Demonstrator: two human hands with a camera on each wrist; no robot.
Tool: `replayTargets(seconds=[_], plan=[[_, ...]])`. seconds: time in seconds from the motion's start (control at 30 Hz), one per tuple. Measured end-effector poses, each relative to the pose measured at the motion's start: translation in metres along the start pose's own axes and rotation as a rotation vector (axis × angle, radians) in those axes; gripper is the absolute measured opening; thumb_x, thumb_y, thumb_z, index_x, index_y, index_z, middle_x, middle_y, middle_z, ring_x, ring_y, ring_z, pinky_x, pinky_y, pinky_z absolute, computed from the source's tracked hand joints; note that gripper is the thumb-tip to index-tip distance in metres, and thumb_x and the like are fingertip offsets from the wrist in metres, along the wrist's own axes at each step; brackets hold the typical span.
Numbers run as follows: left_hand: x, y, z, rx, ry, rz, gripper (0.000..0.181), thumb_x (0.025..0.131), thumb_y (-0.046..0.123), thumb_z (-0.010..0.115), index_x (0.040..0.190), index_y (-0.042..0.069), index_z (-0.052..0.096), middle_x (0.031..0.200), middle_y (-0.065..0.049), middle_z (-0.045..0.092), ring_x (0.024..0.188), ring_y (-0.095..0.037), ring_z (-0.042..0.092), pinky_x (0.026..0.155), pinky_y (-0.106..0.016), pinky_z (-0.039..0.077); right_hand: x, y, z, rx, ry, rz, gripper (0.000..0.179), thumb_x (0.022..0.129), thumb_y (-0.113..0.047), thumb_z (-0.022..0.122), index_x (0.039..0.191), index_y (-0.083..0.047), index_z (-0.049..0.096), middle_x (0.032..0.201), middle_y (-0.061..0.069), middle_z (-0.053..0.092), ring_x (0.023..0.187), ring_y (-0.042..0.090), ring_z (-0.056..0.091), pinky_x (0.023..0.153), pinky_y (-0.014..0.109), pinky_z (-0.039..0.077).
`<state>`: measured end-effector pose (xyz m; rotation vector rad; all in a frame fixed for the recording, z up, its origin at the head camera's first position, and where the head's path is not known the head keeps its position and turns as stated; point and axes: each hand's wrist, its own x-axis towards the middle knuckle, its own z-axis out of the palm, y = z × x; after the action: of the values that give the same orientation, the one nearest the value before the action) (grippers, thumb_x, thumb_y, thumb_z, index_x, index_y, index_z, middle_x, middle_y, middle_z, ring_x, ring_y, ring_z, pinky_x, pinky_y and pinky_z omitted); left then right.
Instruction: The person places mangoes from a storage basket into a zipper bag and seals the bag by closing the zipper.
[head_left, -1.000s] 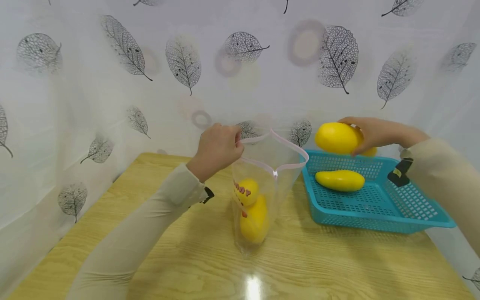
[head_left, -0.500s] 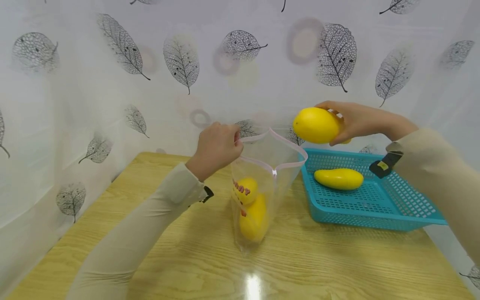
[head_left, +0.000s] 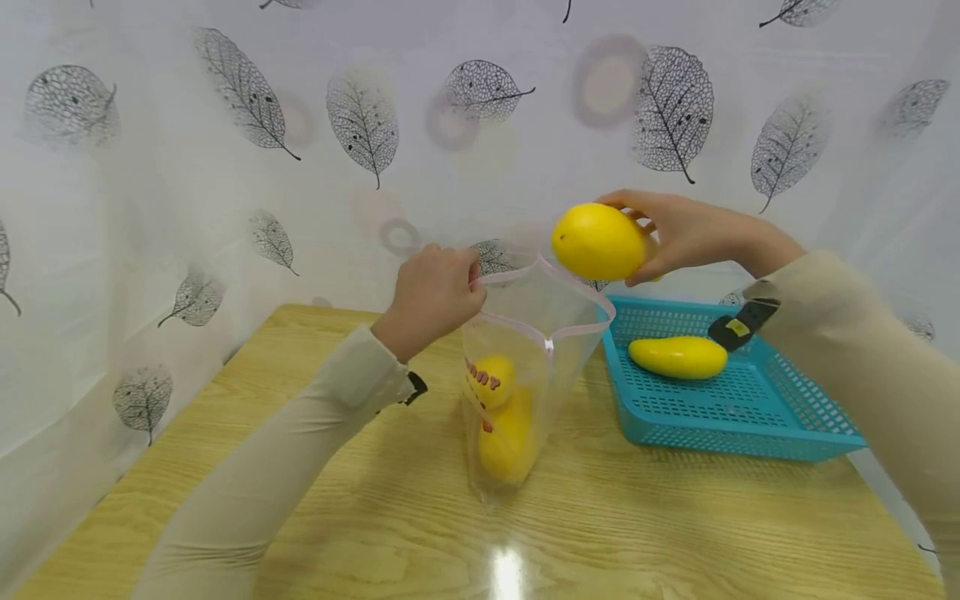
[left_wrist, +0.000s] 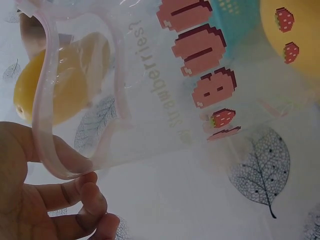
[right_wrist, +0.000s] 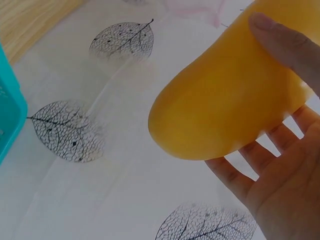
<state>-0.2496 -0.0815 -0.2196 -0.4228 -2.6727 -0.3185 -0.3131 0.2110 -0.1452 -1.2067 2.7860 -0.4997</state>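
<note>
My left hand (head_left: 437,287) pinches the pink zip edge of a clear zip bag (head_left: 558,367), and the bag's mouth gapes wide. Thumb and fingertips on that edge show in the left wrist view. Inside the bag lie yellow fruits (head_left: 506,442), stacked at the bottom behind printed red letters. A yellow mango (head_left: 600,242) is gripped by my right hand (head_left: 686,229), just above the right side of the bag's mouth. In the right wrist view, the thumb lies over one side of the mango (right_wrist: 215,105) and the fingers curl under the other.
At the right on the wooden table (head_left: 360,517) stands a blue plastic basket (head_left: 720,437) holding another yellow mango (head_left: 678,357). A white curtain (head_left: 525,167) with a leaf print hangs behind the table.
My right hand has carried the mango leftward and up from over the basket to the bag's mouth. The left hand and the bag have stayed in place.
</note>
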Motion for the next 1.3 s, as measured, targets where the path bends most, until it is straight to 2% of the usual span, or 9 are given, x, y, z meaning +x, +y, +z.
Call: replayTargets(seconds=[0.3, 0.53, 0.8, 1.07, 1.3], plan=[[0.000, 0.001, 0.000, -0.004, -0.003, -0.006, 0.009, 0.081, 0.013, 0.053, 0.073, 0.013, 0.056, 0.060, -0.001, 0.054, 0.059, -0.019, 0.046, 0.043, -0.027, 0.033, 0.010, -0.017, 0.009, 0.045, -0.015, -0.105, 0.090, 0.067, -0.010, 0.082, 0.142, -0.010, 0.031, 0.140, 0.009, 0.042, 0.126, 0.034, 0.041, 0.102, 0.056, 0.037], [0.001, 0.002, -0.001, -0.008, -0.014, -0.013, 0.009, 0.081, 0.013, 0.052, 0.073, 0.013, 0.055, 0.060, -0.001, 0.052, 0.058, -0.019, 0.044, 0.043, -0.026, 0.031, 0.015, -0.026, 0.015, 0.069, -0.032, -0.144, 0.090, 0.067, -0.009, 0.082, 0.142, -0.009, 0.031, 0.140, 0.009, 0.041, 0.127, 0.033, 0.041, 0.103, 0.055, 0.037], [0.000, 0.002, -0.001, -0.007, -0.024, -0.017, 0.008, 0.082, 0.014, 0.053, 0.074, 0.013, 0.056, 0.062, -0.001, 0.054, 0.061, -0.020, 0.046, 0.044, -0.027, 0.033, 0.018, -0.029, 0.024, 0.142, -0.080, -0.167, 0.089, 0.068, -0.007, 0.079, 0.142, -0.007, 0.029, 0.142, 0.012, 0.036, 0.127, 0.034, 0.038, 0.103, 0.060, 0.033], [0.000, 0.002, -0.002, -0.004, -0.037, -0.026, 0.008, 0.082, 0.015, 0.053, 0.075, 0.014, 0.056, 0.063, -0.001, 0.055, 0.062, -0.021, 0.047, 0.045, -0.028, 0.034, 0.022, -0.031, 0.029, 0.088, -0.095, -0.203, 0.087, 0.067, -0.008, 0.080, 0.141, -0.011, 0.034, 0.140, 0.007, 0.042, 0.125, 0.027, 0.041, 0.102, 0.055, 0.036], [0.000, 0.001, -0.002, -0.002, -0.023, -0.012, 0.008, 0.082, 0.016, 0.054, 0.075, 0.013, 0.057, 0.063, -0.002, 0.056, 0.061, -0.021, 0.048, 0.044, -0.028, 0.035, 0.027, -0.035, 0.035, 0.048, -0.167, -0.159, 0.088, 0.064, -0.003, 0.079, 0.140, -0.016, 0.038, 0.140, 0.003, 0.044, 0.123, 0.024, 0.042, 0.102, 0.053, 0.037]])
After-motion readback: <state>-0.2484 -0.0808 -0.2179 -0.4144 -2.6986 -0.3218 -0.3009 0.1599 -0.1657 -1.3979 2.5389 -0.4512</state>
